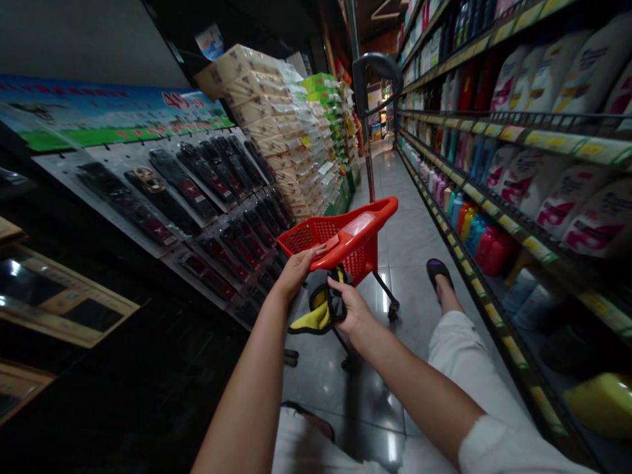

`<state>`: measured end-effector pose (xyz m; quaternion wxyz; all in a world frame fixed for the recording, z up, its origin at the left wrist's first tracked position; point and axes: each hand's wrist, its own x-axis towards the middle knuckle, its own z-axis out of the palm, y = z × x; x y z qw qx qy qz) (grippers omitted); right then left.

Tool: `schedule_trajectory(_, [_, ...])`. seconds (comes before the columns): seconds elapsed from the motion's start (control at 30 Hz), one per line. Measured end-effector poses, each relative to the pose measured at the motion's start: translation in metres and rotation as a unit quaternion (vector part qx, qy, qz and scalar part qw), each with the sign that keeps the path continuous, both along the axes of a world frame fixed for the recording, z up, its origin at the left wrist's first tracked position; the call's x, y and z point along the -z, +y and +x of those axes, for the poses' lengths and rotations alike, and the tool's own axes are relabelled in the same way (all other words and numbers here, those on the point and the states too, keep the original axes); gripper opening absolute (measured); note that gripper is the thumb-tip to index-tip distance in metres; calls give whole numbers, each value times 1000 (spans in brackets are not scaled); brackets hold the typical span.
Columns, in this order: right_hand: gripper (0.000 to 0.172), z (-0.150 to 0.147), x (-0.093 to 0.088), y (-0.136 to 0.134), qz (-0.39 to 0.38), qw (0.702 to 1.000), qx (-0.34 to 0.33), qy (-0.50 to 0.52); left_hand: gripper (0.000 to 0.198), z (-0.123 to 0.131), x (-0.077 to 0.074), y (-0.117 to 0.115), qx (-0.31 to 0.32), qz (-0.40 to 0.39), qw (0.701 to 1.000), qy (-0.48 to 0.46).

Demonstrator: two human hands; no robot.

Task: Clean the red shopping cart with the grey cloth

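A red plastic shopping basket on wheels (345, 237) stands in the aisle ahead of me, its tall black handle (368, 72) rising behind it. My left hand (299, 266) grips the basket's near rim, fingers curled over the edge. My right hand (348, 304) is closed on a yellow and black cloth (318, 313), held just below the basket's near side. My right leg in white trousers (454, 349) stretches forward, the foot in a dark sandal (438, 271).
Shelves of bottles and refill pouches (513, 171) line the right side. On the left hangs a board of dark packaged items (197, 191), with stacked tissue packs (281, 118) beyond. The tiled aisle floor (405, 224) runs ahead.
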<state>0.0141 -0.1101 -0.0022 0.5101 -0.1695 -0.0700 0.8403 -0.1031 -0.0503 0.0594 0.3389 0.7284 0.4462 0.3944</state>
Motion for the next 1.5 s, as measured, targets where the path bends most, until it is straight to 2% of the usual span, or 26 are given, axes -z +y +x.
schedule_trajectory(0.07, [12,7,-7,-2,-33,999,27,-26,65,1,0,-1,-3,-2,1000,-4])
schedule_trajectory(0.13, [20,13,-10,-4,-39,990,109,-78,65,2,1,-1,-4,-5,1000,-12])
schedule_trajectory(0.2, [31,18,-8,-6,6,958,237,-163,63,2,2,-1,-5,-9,1000,-22])
schedule_trajectory(0.23, [33,21,-6,-7,45,927,300,-218,62,2,2,-1,-7,-13,1000,-26])
schedule_trajectory(0.3, [33,26,0,-8,142,841,395,-342,60,3,2,-1,-15,-20,999,-30])
schedule_trajectory(0.33, [34,28,3,-8,195,789,417,-407,60,3,2,-1,-20,-23,999,-33])
schedule_trajectory(0.43, [43,33,6,-7,353,611,398,-586,59,5,1,-2,-28,-34,998,-54])
schedule_trajectory(0.5, [52,37,5,-3,412,500,355,-674,59,4,2,-2,-30,-47,997,-59])
schedule_trajectory(0.53, [55,41,5,1,417,461,341,-706,59,4,3,-2,-33,-50,997,-57])
schedule_trajectory(0.57, [57,46,4,6,408,436,334,-730,58,3,3,-2,-39,-50,997,-52])
schedule_trajectory(0.6, [58,52,3,12,392,423,332,-746,58,2,4,-2,-44,-46,997,-47])
schedule_trajectory(0.77, [53,97,3,61,338,425,374,-752,60,1,4,-3,-54,-47,997,-30])
schedule_trajectory(0.87, [46,132,-2,99,323,445,406,-730,58,2,2,-5,-59,-37,997,-19])
schedule_trajectory(0.97, [42,162,-10,133,332,470,399,-713,55,3,0,-6,-65,-24,997,-12])
schedule_trajectory(1.07, [40,176,-15,150,349,472,379,-715,52,4,0,-4,-61,-15,998,-6])
schedule_trajectory(1.2, [39,165,-16,141,360,463,380,-716,51,5,1,-2,-53,-16,998,-14])
schedule_trajectory(1.37, [45,135,-13,103,380,451,369,-718,54,5,1,-4,-52,5,998,-35])
schedule_trajectory(1.5, [50,110,-11,74,395,443,347,-726,64,2,2,-8,-69,21,997,-39])
